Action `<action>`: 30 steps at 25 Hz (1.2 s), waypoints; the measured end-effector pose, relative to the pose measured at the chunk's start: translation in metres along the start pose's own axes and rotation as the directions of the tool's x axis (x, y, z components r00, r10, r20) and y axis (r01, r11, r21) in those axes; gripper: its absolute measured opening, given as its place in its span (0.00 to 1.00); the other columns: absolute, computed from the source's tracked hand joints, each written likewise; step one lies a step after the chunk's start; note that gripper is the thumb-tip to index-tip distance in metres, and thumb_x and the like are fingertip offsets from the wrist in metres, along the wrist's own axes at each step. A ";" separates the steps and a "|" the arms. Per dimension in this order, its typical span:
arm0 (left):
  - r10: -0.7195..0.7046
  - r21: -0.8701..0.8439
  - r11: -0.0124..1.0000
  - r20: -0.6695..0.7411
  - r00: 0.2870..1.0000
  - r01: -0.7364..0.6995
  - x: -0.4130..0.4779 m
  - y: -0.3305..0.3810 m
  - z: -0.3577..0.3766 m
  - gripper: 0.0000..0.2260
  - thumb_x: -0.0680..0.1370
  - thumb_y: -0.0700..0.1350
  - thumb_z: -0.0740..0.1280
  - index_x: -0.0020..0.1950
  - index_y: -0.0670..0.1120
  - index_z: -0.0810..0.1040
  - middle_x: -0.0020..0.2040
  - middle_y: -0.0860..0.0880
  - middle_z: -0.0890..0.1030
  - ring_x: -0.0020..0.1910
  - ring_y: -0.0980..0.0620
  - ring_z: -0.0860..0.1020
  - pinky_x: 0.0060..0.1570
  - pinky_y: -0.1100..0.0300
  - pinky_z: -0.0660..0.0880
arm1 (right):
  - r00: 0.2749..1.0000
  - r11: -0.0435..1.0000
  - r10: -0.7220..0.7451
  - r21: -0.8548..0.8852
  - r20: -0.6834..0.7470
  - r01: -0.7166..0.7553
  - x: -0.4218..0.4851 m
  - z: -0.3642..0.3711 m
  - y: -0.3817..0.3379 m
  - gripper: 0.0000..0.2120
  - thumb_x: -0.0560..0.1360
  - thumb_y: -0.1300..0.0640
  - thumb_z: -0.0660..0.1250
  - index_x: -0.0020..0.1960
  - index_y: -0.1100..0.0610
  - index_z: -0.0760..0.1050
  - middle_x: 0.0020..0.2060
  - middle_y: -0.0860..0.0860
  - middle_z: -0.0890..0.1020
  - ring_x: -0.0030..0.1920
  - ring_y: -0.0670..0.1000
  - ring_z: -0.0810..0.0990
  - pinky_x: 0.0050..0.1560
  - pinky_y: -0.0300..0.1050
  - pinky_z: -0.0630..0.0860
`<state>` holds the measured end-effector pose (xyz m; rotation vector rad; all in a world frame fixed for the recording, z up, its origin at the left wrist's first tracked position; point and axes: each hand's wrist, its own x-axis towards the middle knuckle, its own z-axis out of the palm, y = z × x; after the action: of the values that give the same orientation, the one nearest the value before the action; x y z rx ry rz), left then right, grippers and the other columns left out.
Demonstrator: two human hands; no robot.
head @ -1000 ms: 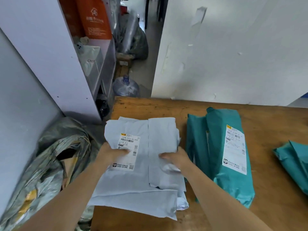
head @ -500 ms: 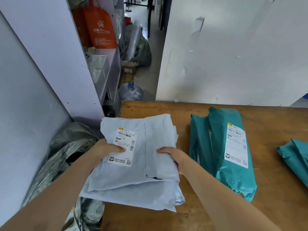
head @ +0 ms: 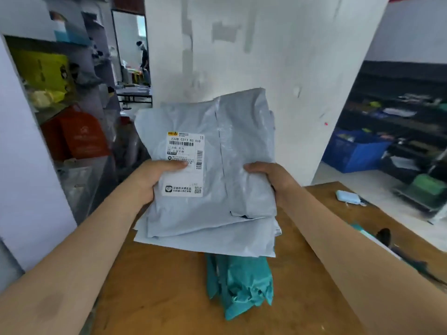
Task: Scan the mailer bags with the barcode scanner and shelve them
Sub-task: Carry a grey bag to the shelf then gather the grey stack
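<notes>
Grey plastic mailer bags (head: pixel 242 153): two, stacked.
Left hand (head: pixel 154 177), right hand (head: pixel 275 177): gripping them.
Teal plastic mailer bag (head: pixel 239 284): one, on wooden table (head: pixel 157 298).

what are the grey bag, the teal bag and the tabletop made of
Grey mailer bag: thin plastic film, probably polyethylene, with a slight sheen; it crinkles and shows a glossy sealed seam.
Teal mailer bag: likely the same soft plastic film, semi-matte, bunched into sharp wrinkles at its end.
Table: looks like wood or wood-look board, matte brown and scuffed; too blurred to tell which.
</notes>
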<state>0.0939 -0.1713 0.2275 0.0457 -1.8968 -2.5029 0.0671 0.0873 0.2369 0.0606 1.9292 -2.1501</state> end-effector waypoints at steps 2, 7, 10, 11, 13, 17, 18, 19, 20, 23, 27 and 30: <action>0.021 -0.009 1.000 0.099 0.995 -0.020 0.007 0.000 0.070 0.15 0.63 0.37 0.72 0.49 0.43 0.82 0.43 0.45 0.86 0.39 0.48 0.85 0.34 0.54 0.82 | 0.991 0.998 -0.057 0.008 -0.122 0.059 -0.027 -0.063 -0.020 0.22 0.64 0.61 0.77 0.58 0.60 0.79 0.48 0.58 0.86 0.48 0.60 0.85 0.48 0.54 0.82; 0.064 -0.039 0.998 0.339 0.939 -0.054 0.007 -0.048 0.304 0.18 0.62 0.36 0.74 0.52 0.42 0.82 0.48 0.42 0.85 0.44 0.44 0.85 0.39 0.53 0.82 | 0.901 0.979 -0.183 0.011 -0.393 0.204 -0.122 -0.279 -0.054 0.23 0.64 0.60 0.78 0.57 0.56 0.78 0.48 0.56 0.86 0.47 0.60 0.84 0.41 0.51 0.81; 0.047 -0.031 0.999 0.408 0.912 -0.037 0.007 -0.080 0.429 0.13 0.68 0.34 0.73 0.52 0.40 0.82 0.48 0.43 0.85 0.41 0.47 0.85 0.37 0.56 0.82 | 0.847 0.973 -0.218 -0.041 -0.485 0.227 -0.171 -0.395 -0.063 0.28 0.61 0.59 0.79 0.60 0.57 0.78 0.50 0.56 0.85 0.50 0.61 0.84 0.46 0.55 0.81; 0.032 -0.029 0.999 0.436 0.899 -0.021 0.009 -0.090 0.471 0.11 0.69 0.33 0.72 0.51 0.40 0.82 0.48 0.43 0.85 0.40 0.47 0.85 0.37 0.55 0.82 | 0.826 0.968 -0.231 -0.041 -0.515 0.246 -0.188 -0.432 -0.065 0.27 0.61 0.60 0.79 0.60 0.57 0.78 0.50 0.56 0.86 0.50 0.61 0.84 0.45 0.54 0.81; 0.020 -0.014 1.000 0.491 0.871 -0.015 0.015 -0.104 0.549 0.11 0.68 0.34 0.73 0.50 0.42 0.83 0.48 0.43 0.85 0.43 0.46 0.85 0.43 0.52 0.82 | 0.769 0.954 -0.260 -0.029 -0.584 0.300 -0.214 -0.497 -0.069 0.23 0.63 0.62 0.78 0.57 0.57 0.79 0.49 0.57 0.86 0.49 0.60 0.84 0.43 0.52 0.82; 0.053 -0.018 0.998 0.552 0.832 -0.052 0.027 -0.139 0.678 0.09 0.67 0.36 0.74 0.45 0.45 0.83 0.41 0.47 0.86 0.39 0.50 0.85 0.37 0.57 0.81 | 0.676 0.931 -0.287 -0.033 -0.678 0.362 -0.234 -0.613 -0.062 0.30 0.57 0.60 0.80 0.58 0.58 0.79 0.50 0.56 0.86 0.49 0.60 0.84 0.49 0.56 0.81; 0.059 -0.026 0.998 0.561 0.826 -0.054 0.035 -0.147 0.702 0.08 0.68 0.35 0.74 0.44 0.45 0.82 0.39 0.48 0.86 0.37 0.51 0.85 0.35 0.58 0.81 | 0.661 0.931 -0.285 -0.035 -0.694 0.364 -0.232 -0.637 -0.061 0.33 0.54 0.58 0.81 0.59 0.58 0.79 0.51 0.56 0.85 0.50 0.61 0.84 0.50 0.58 0.81; 0.060 -0.030 0.998 0.572 0.818 -0.052 0.044 -0.156 0.724 0.08 0.68 0.34 0.74 0.44 0.44 0.82 0.38 0.49 0.86 0.36 0.51 0.85 0.34 0.59 0.81 | 0.651 0.931 -0.280 -0.035 -0.706 0.363 -0.228 -0.658 -0.061 0.36 0.52 0.56 0.82 0.59 0.58 0.78 0.51 0.56 0.85 0.51 0.61 0.84 0.51 0.59 0.81; 0.058 -0.031 0.998 0.584 0.810 -0.049 0.056 -0.166 0.750 0.08 0.69 0.34 0.74 0.44 0.44 0.82 0.37 0.49 0.86 0.36 0.51 0.85 0.35 0.58 0.81 | 0.640 0.928 -0.282 -0.033 -0.715 0.372 -0.221 -0.684 -0.062 0.39 0.50 0.55 0.82 0.60 0.58 0.78 0.51 0.56 0.85 0.51 0.61 0.84 0.51 0.60 0.81; 0.057 -0.042 0.998 0.599 0.799 -0.040 0.107 -0.193 0.828 0.08 0.68 0.35 0.74 0.44 0.45 0.82 0.37 0.50 0.86 0.36 0.52 0.85 0.35 0.58 0.81 | 0.611 0.921 -0.305 -0.062 -0.730 0.385 -0.194 -0.760 -0.077 0.37 0.52 0.57 0.81 0.60 0.59 0.78 0.51 0.57 0.85 0.50 0.61 0.84 0.49 0.57 0.81; 0.040 -0.060 0.998 0.625 0.780 -0.003 0.159 -0.206 0.926 0.07 0.69 0.35 0.73 0.43 0.45 0.82 0.35 0.50 0.86 0.34 0.52 0.85 0.32 0.58 0.81 | 0.571 0.922 -0.298 -0.077 -0.765 0.379 -0.164 -0.851 -0.109 0.32 0.55 0.59 0.79 0.59 0.59 0.78 0.51 0.57 0.85 0.50 0.61 0.84 0.51 0.59 0.81; 0.020 -0.055 0.998 0.654 0.756 0.021 0.192 -0.215 1.001 0.08 0.68 0.36 0.74 0.45 0.45 0.82 0.37 0.49 0.86 0.37 0.51 0.85 0.33 0.57 0.81 | 0.539 0.922 -0.286 -0.074 -0.792 0.381 -0.146 -0.924 -0.131 0.32 0.54 0.58 0.80 0.58 0.59 0.79 0.51 0.57 0.85 0.50 0.61 0.84 0.52 0.60 0.81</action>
<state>-0.1177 0.8468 0.2865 -0.9640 -1.9771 -2.8061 0.0546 1.0312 0.2806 0.9000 2.4090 -2.7985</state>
